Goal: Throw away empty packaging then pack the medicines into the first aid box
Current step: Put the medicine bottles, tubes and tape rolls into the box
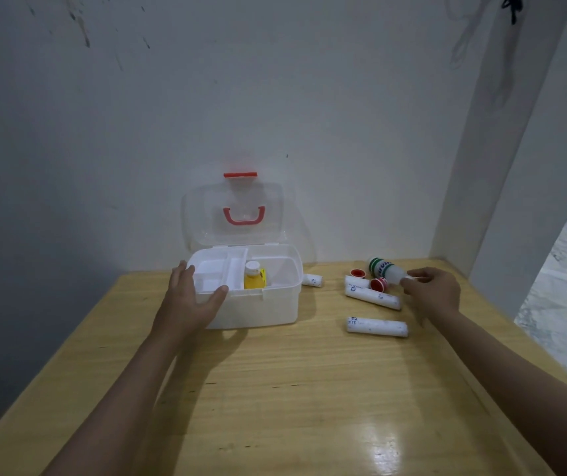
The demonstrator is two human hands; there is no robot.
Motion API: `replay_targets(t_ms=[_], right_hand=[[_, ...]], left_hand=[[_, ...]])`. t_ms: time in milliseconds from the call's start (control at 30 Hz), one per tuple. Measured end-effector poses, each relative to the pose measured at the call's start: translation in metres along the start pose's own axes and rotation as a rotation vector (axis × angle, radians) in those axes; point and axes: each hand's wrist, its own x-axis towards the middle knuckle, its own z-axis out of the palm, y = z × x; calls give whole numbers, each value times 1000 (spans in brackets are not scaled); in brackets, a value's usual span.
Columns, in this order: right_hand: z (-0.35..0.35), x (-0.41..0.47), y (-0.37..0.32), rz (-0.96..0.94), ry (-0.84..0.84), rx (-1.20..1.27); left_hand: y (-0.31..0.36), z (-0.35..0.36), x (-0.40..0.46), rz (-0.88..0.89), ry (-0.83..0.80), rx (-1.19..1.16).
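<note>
At centre frame the first aid box [251,297] stands on the table [292,389] with its clear lid [234,214] raised against the wall; a yellow bottle [253,277] already stands inside, beside the divided tray [215,269]. The left hand [191,297] rests on the box's front-left corner, fingers relaxed and spread, thumb on the rim. At right of centre the right hand [429,292] pinches the neck end of a white bottle [386,269] with a green band, which lies tilted among two red caps [358,273] [379,284] and several wrapped gauze rolls [373,297]. The step in hand appears to be picking up this bottle for packing. Keep the left hand bracing the box, secure the grip before lifting, clear the nearby caps and rolls, and set the bottle in the open right compartment next to the yellow bottle. Whether the bottle is capped cannot be told.
</note>
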Motion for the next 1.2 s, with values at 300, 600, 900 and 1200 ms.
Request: replay_targets(t_ms=[300, 600, 900, 1200], right_hand=[[-17, -22, -51, -176, -7, 383], [7, -62, -135, -479, -331, 297], [58, -74, -155, -582, -469, 43], [78, -80, -150, -632, -615, -48]], left_hand=[[1, -2, -1, -4, -12, -11], [4, -4, -3, -15, -29, -26], [3, -5, -4, 0, -26, -39], [4, -5, -5, 3, -11, -58]])
